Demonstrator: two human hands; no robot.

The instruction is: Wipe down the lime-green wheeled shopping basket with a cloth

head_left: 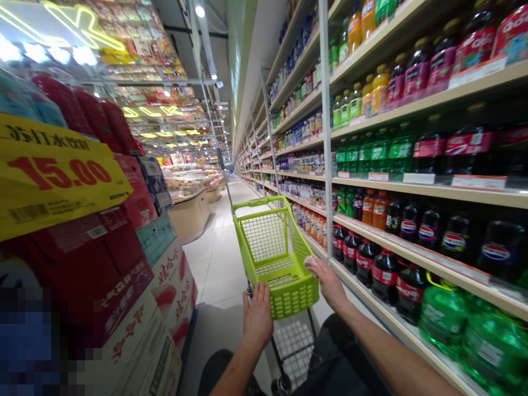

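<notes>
With my left hand resting open against its near corner at 7 o'clock and my right hand clasping its side rim at 4 o'clock, I hold the green cart steady straight ahead, beside the bottle shelves.

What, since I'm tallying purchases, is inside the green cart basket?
Only bare mesh shows inside the green basket; no goods visible. The left hand and right hand cover its near rim.
</notes>
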